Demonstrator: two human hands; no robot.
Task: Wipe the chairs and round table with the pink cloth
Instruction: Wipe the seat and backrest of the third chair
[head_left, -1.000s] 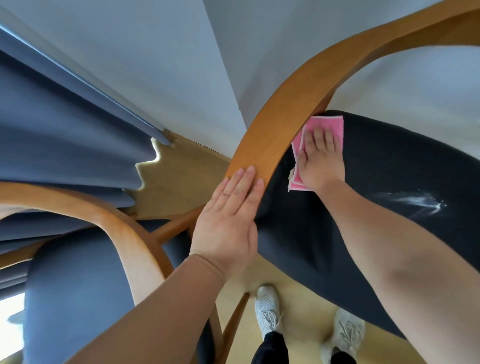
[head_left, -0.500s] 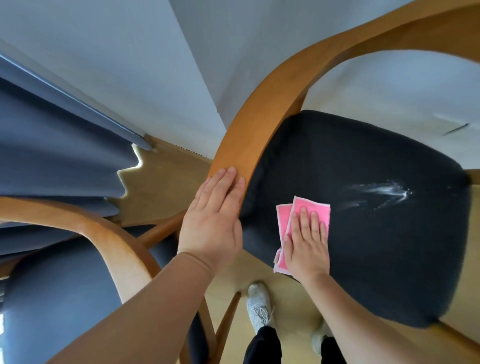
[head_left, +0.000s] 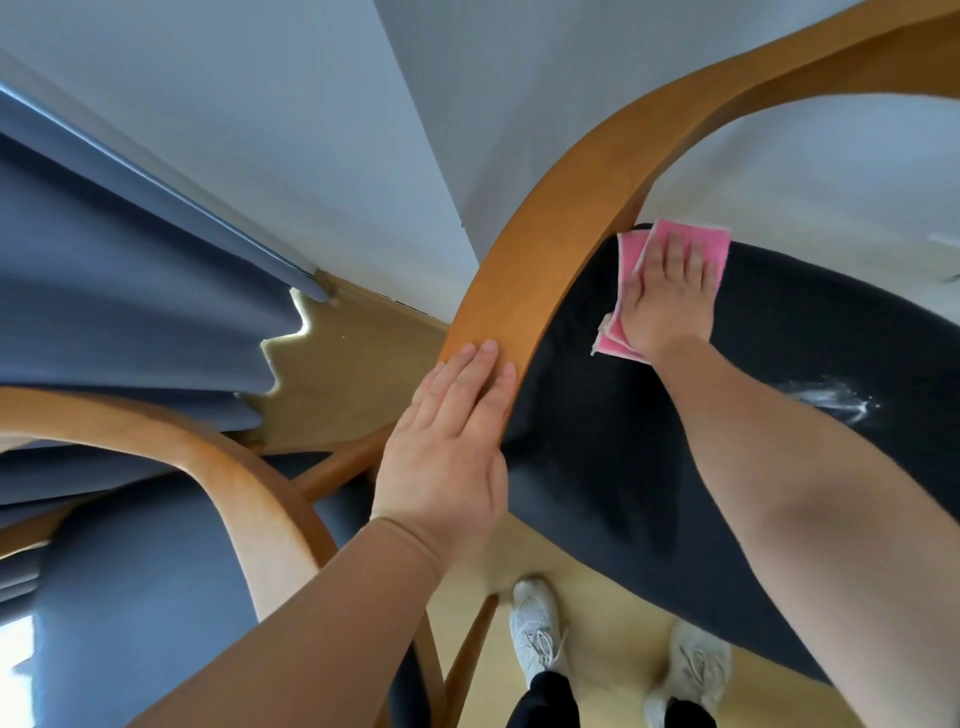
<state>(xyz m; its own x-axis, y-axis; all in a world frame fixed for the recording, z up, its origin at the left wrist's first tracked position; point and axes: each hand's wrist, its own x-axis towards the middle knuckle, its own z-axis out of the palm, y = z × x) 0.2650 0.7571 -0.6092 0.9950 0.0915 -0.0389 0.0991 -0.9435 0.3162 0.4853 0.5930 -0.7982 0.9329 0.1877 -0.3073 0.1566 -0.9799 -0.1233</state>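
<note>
The chair (head_left: 649, 457) fills the centre and right of the frame, its dark padded seat under a curved wooden backrest (head_left: 550, 249); it looks stiff and sturdy enough to lean on. The left hand (head_left: 447, 447), mid-frame, lies with fingers straight and together, flat on the backrest's lower end, gripping nothing. The right hand (head_left: 667, 301), upper right, presses spread fingers flat on the pink cloth (head_left: 675, 244) at the seat's far edge. Soft, light and folded, the cloth probably slides best under a flat palm.
</note>
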